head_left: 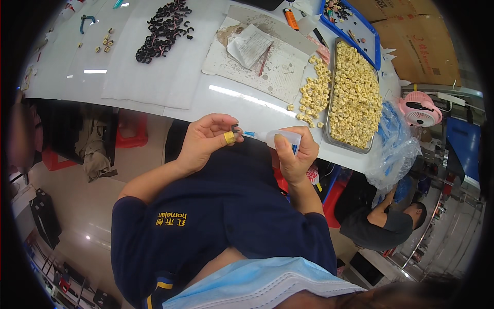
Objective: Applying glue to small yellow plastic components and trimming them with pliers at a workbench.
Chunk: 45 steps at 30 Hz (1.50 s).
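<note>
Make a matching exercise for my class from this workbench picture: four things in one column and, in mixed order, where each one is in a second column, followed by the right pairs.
Things:
1. small yellow part
2. squeeze bottle
3. metal tray of cream-coloured pieces
4. pile of black curved pieces

Places:
A. on the white sheet at the far left of the table
B. in the grip of the right hand
C. at the table's right end, beside a blue tray
D. pinched in the fingertips of the left hand

Pairs: 1-D, 2-B, 3-C, 4-A
</note>
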Motion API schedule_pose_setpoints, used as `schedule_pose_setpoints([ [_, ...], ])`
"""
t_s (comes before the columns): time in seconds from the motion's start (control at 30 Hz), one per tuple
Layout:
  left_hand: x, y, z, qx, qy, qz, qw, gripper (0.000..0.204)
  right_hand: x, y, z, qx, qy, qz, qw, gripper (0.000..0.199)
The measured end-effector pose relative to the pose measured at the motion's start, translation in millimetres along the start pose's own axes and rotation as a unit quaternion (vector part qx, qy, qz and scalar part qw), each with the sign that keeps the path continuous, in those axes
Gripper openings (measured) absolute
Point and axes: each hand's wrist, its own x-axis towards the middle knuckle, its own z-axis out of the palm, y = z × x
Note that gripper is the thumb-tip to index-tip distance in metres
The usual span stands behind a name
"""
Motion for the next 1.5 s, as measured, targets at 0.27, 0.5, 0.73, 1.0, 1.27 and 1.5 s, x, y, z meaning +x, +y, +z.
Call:
schedule_pose_setpoints([
  [0.27, 0, 0, -1, -0.004, -0.002, -0.006, 1.0, 0.026, 1, -3, -1, -0.004, 0.003, -0.003, 1.0, 0.015],
  [0.5, 0, -1, -4, -0.007, -0.004, -0.005, 1.0, 0.027, 0, 0, 2, 0.001, 0.009, -0.001, 1.0, 0.015],
  [0.73, 1, -1, -5, -0.002, -0.001, -0.008, 1.0, 0.027, 0, 0, 1, -0.004, 0.012, 0.008, 1.0, 0.014],
  [1.0, 1, -1, -6, -0.007, -0.002, -0.006, 1.0, 0.027, 2, 2, 4, -0.011, 0.003, 0.012, 1.0, 0.014],
  [1.27, 0, 0, -11, 0.0, 0.008, -0.011, 1.0, 0.026, 47, 33, 14, 0.073, 0.054, 0.113, 0.989, 0.021],
  [1.5, 5, 1, -12, 0.07, -0.004, 0.047, 0.996, 0.026, 93, 68, 29, -0.027, 0.073, 0.182, 0.98, 0.036],
])
